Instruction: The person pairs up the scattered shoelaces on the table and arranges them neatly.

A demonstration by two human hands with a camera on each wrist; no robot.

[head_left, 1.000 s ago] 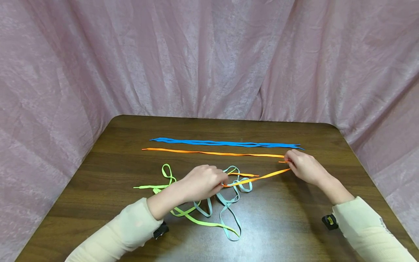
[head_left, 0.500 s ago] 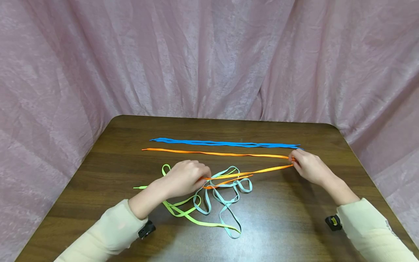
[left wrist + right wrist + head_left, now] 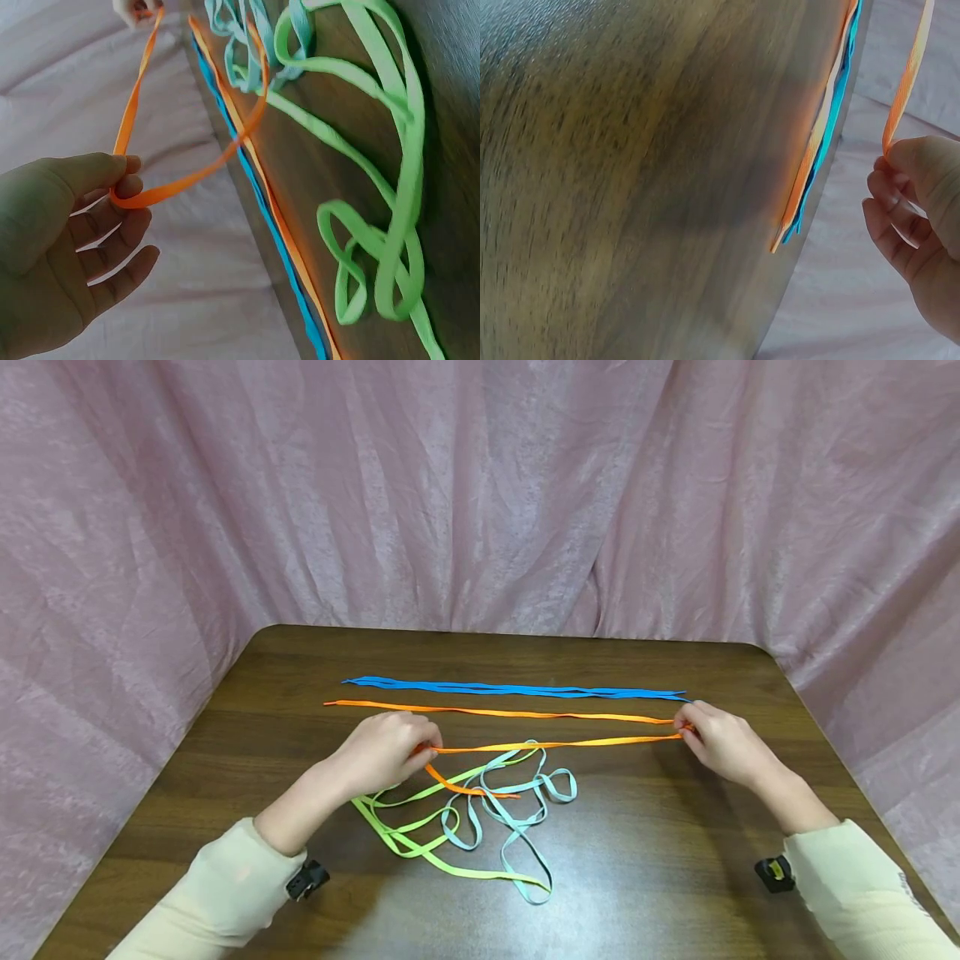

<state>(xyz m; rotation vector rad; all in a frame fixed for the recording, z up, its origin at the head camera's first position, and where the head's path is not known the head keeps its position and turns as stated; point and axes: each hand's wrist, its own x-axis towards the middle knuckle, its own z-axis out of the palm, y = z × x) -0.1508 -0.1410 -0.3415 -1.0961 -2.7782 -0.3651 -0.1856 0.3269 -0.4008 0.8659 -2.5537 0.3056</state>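
Note:
Between my two hands an orange shoelace (image 3: 562,743) runs nearly straight across the table. My left hand (image 3: 390,747) pinches it with thumb and fingertips, and a loose tail (image 3: 202,172) curves away below the grip. At the other side, my right hand (image 3: 716,739) pinches the lace near its end, thumb against finger in the right wrist view. A second orange shoelace (image 3: 510,713) lies flat just beyond, its tip (image 3: 776,244) visible on the wood in the right wrist view. Behind it lie blue shoelaces (image 3: 480,687), side by side and straight.
A tangled lime green shoelace (image 3: 480,873) and a looped pale blue shoelace (image 3: 517,835) lie mid-table, partly beneath the held lace's tail. The brown table (image 3: 637,893) ends at a pink curtain (image 3: 480,510).
My left hand has slid left along the orange shoelace, so the span between the hands has grown and the loose tail has shortened. The right hand has shifted slightly right.

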